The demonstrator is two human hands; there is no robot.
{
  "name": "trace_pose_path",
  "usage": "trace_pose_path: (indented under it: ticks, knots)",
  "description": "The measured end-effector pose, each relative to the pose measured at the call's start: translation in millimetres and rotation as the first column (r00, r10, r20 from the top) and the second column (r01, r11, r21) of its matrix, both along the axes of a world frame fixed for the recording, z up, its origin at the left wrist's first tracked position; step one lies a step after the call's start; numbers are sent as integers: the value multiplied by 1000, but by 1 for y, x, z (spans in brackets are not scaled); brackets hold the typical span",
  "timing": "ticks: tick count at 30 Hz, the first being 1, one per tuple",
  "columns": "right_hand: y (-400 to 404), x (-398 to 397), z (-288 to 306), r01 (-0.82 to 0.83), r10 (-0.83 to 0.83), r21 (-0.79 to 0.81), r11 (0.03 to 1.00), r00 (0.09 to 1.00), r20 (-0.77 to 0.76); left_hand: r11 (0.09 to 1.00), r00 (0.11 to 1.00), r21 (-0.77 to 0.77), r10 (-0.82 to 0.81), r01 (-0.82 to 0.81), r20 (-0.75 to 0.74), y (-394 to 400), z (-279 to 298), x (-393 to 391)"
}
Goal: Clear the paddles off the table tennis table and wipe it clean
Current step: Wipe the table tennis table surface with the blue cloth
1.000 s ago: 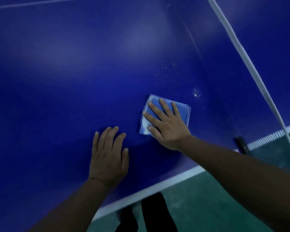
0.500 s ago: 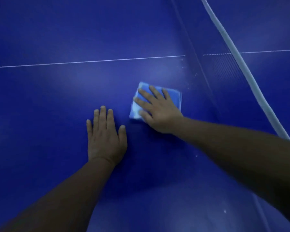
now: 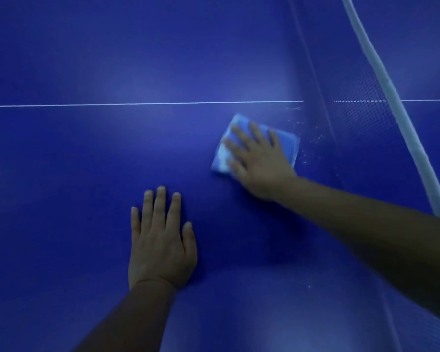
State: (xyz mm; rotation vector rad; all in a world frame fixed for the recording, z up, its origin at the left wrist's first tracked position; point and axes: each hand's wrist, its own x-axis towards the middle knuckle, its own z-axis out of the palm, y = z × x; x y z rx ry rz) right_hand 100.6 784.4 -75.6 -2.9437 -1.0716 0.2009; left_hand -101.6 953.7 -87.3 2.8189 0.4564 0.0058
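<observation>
A folded light-blue cloth lies flat on the dark blue table tennis table, close to the net. My right hand presses on the cloth with spread, straight fingers and covers most of it. Flat on the bare table, nearer to me and to the left, rests my left hand, fingers straight, holding nothing. No paddle is in view.
The net with its white top band runs diagonally down the right side. A thin white centre line crosses the table beyond my hands. Small white specks dot the surface between cloth and net.
My right hand has pushed the cloth farther across the table toward the centre line and net. The left hand has shifted forward too, and the table's near edge has left the view.
</observation>
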Motion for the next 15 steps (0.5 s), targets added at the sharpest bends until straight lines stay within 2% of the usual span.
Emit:
trace_pose_path:
  ticks: [2,3,6,9,12,15]
  knots:
    - [13,18,-4,239,-239,15,971,971,-15,1000,1000,4,3,-3,-2,0,1,1]
    - [20,9,-8,271,-271,49,961,962,1,1000,1000,3,0,0,-2,0,2,1]
    - [48,-21,-17,184,-184,126,975,983,-9,1000,1000,11,4,-4,-8,0,2,1]
    - [89,22,-13,208,-208,123,970,978,-11,1000,1000,18,2,-2,-25,0,2,1]
    - [107,92,-8,286,-286,114,952,958,-16,999,999,40,6,-5,-35,0,1,0]
    - [63,137,-9,478,-481,127,869,877,-2,999,999,40,-2,4,-32,0,0,0]
